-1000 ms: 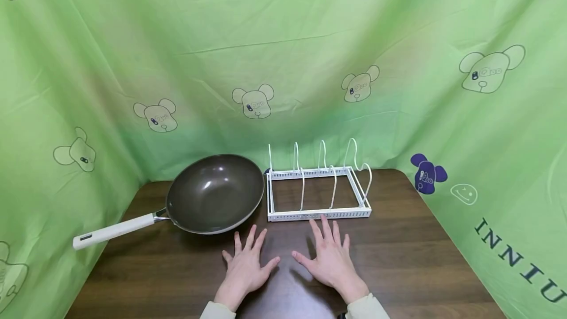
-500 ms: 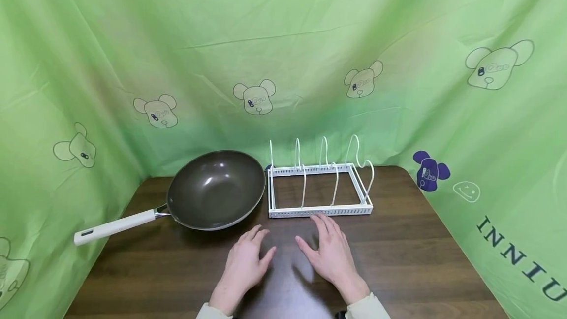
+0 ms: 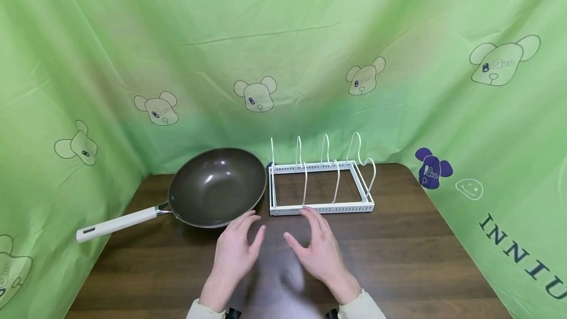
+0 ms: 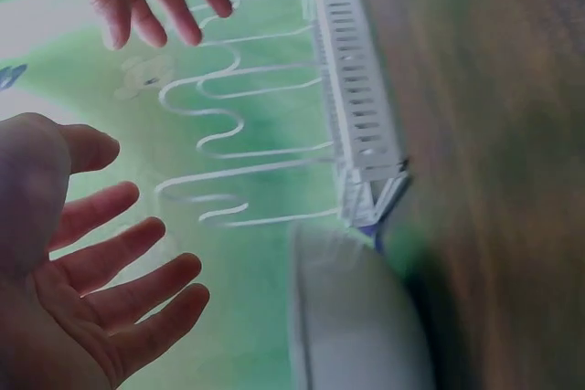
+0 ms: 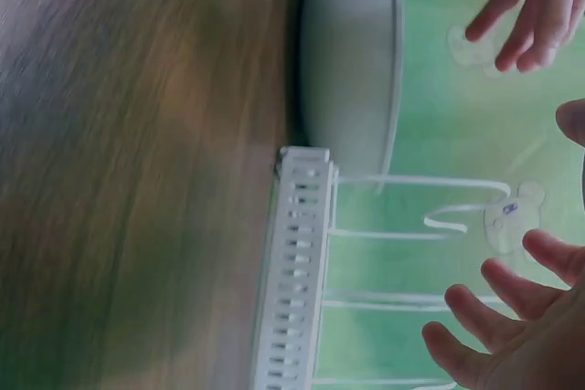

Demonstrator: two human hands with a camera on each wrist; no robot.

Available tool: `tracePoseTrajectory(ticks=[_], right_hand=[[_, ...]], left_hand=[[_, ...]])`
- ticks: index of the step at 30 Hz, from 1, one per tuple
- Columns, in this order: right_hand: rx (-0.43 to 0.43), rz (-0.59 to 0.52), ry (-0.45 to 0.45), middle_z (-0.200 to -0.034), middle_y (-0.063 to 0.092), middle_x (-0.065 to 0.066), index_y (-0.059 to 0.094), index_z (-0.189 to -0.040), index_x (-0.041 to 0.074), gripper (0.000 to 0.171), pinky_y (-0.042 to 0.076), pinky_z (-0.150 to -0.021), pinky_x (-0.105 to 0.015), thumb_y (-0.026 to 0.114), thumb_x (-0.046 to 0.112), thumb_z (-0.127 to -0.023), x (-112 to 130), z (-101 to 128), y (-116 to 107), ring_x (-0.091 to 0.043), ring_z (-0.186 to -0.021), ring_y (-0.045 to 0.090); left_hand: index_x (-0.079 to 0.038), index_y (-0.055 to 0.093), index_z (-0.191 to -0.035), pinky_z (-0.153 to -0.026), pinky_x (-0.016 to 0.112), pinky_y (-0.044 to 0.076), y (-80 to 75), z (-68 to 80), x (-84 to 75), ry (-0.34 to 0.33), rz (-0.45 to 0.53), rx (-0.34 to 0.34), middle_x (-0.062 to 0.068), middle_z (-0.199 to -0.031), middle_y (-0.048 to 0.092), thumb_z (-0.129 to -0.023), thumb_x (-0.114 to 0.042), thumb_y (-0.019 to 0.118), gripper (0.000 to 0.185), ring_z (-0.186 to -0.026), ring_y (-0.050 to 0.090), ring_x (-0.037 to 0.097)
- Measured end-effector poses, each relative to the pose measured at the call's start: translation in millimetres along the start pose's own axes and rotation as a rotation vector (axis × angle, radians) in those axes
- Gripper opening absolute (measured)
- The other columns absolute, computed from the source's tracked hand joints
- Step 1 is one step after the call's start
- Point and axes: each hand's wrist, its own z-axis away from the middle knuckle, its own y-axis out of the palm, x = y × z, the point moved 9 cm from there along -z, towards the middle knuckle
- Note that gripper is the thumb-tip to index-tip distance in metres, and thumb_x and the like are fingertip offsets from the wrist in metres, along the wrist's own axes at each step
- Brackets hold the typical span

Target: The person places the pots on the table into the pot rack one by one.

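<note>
A wok (image 3: 217, 186) with a dark inside and a long white handle (image 3: 117, 224) sits at the left of the wooden table, its handle pointing left. Beside it on the right stands a white rack (image 3: 323, 209) with upright wire dividers. My left hand (image 3: 232, 250) hovers just in front of the wok's near rim, fingers loosely bent, holding nothing. In front of the rack's near rail my right hand (image 3: 320, 255) is held up, also with nothing in it. Both wrist views show the fingers apart from wok and rack.
The brown table (image 3: 407, 260) extends to the right and in front of the rack. A green curtain (image 3: 310, 28) with printed bear heads hangs close behind and along both sides.
Both hands have lifted from a flat, spread pose to loosely bent fingers and shifted slightly left. The left hand is now nearer the wok. Wok and rack have stayed in place.
</note>
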Motion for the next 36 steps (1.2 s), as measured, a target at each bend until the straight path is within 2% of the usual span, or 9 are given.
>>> tracePoseTrajectory(ticks=[4, 8, 15, 19, 25, 33, 36], right_hand=[[0.0, -0.028, -0.029, -0.14, 0.055, -0.016, 0.056, -0.133, 0.002, 0.066, 0.044, -0.107, -0.052, 0.083, 0.035, -0.082, 9.3, -1.4, 6.2, -0.034, -0.13, 0.053], [0.016, -0.047, -0.046, -0.139, 0.056, -0.015, 0.056, -0.133, 0.003, 0.065, 0.045, -0.106, -0.051, 0.082, 0.036, -0.083, 17.4, -2.9, 17.9, -0.032, -0.13, 0.053], [0.069, -0.085, -0.059, -0.138, 0.056, -0.012, 0.057, -0.131, 0.007, 0.062, 0.049, -0.103, -0.049, 0.082, 0.037, -0.083, 31.8, -2.4, 38.3, -0.029, -0.128, 0.055], [0.127, -0.109, -0.04, -0.142, 0.054, -0.008, 0.056, -0.133, 0.009, 0.062, 0.047, -0.105, -0.048, 0.08, 0.039, -0.084, 36.5, -0.4, 50.7, -0.027, -0.131, 0.053], [0.187, -0.135, -0.052, -0.143, 0.053, -0.007, 0.056, -0.133, 0.009, 0.062, 0.046, -0.106, -0.045, 0.08, 0.039, -0.084, 45.0, 4.8, 65.5, -0.025, -0.133, 0.052], [0.23, -0.169, -0.091, -0.141, 0.054, -0.006, 0.056, -0.132, 0.01, 0.06, 0.046, -0.105, -0.043, 0.08, 0.038, -0.085, 53.7, 10.2, 80.8, -0.023, -0.13, 0.052], [0.256, -0.173, -0.106, -0.14, 0.054, -0.006, 0.056, -0.133, 0.01, 0.06, 0.046, -0.105, -0.043, 0.079, 0.04, -0.086, 56.5, 12.1, 86.8, -0.023, -0.13, 0.052]], left_hand=[[-0.009, 0.074, -0.106, -0.088, 0.046, 0.057, -12.3, -5.5, 5.7, -0.023, 0.015, -0.023, 0.009, -0.118, 0.072, -0.088, -0.022, 0.078, 0.023, -0.108, 0.069, 0.028], [-0.009, 0.074, -0.107, -0.086, 0.048, 0.058, -23.1, -12.6, 17.7, -0.047, 0.01, -0.036, 0.01, -0.119, 0.071, -0.089, -0.022, 0.077, 0.022, -0.108, 0.069, 0.03], [-0.007, 0.073, -0.107, -0.088, 0.05, 0.056, -46.9, -20.7, 48.2, -0.102, 0.021, -0.077, 0.011, -0.12, 0.071, -0.09, -0.02, 0.077, 0.022, -0.109, 0.069, 0.032], [-0.005, 0.073, -0.108, -0.09, 0.053, 0.055, -62.0, -24.5, 70.0, -0.138, -0.019, -0.099, 0.013, -0.121, 0.071, -0.09, -0.02, 0.075, 0.023, -0.111, 0.068, 0.034], [-0.001, 0.071, -0.108, -0.084, 0.059, 0.052, -76.7, -27.6, 102.3, -0.191, -0.122, -0.057, 0.019, -0.121, 0.069, -0.091, -0.02, 0.072, 0.026, -0.109, 0.065, 0.042], [0.006, 0.069, -0.106, -0.087, 0.063, 0.049, -83.8, -25.5, 129.8, -0.156, -0.226, -0.015, 0.028, -0.116, 0.067, -0.089, -0.016, 0.072, 0.028, -0.107, 0.062, 0.049], [0.006, 0.068, -0.109, -0.09, 0.067, 0.044, -84.5, -21.3, 144.7, -0.204, -0.298, 0.036, 0.029, -0.118, 0.066, -0.091, -0.022, 0.071, 0.033, -0.112, 0.059, 0.05]])
